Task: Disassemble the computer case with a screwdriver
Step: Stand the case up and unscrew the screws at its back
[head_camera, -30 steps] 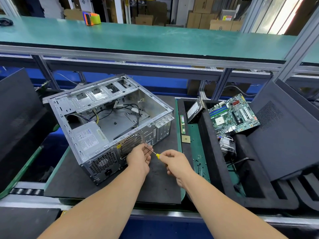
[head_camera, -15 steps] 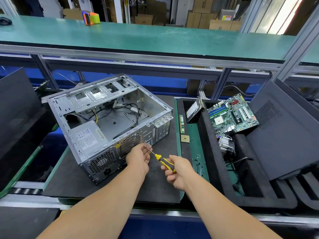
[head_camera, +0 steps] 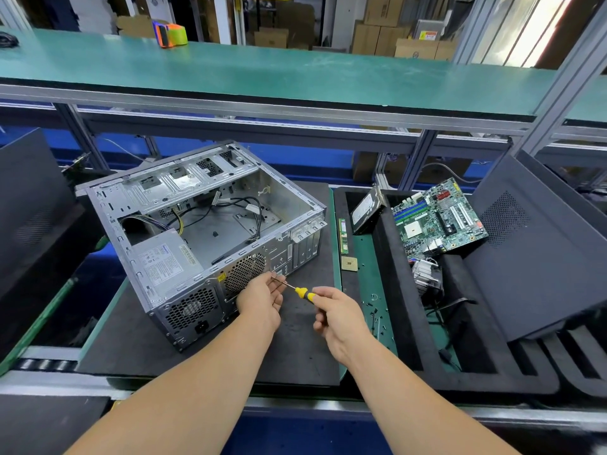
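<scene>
Open computer case [head_camera: 203,238] lying on its side at ten o'clock on the worktop [head_camera: 305,349], right hand [head_camera: 338,313] grip curled round yellow-handled screwdriver [head_camera: 300,292], left hand [head_camera: 261,298] fingers pinching its shaft by the case's rear panel, motherboard [head_camera: 437,218] at two o'clock

Open mat [head_camera: 305,343] btwn case [head_camera: 203,238] & foam tray [head_camera: 407,323], screws [head_camera: 376,318] alongside.
</scene>
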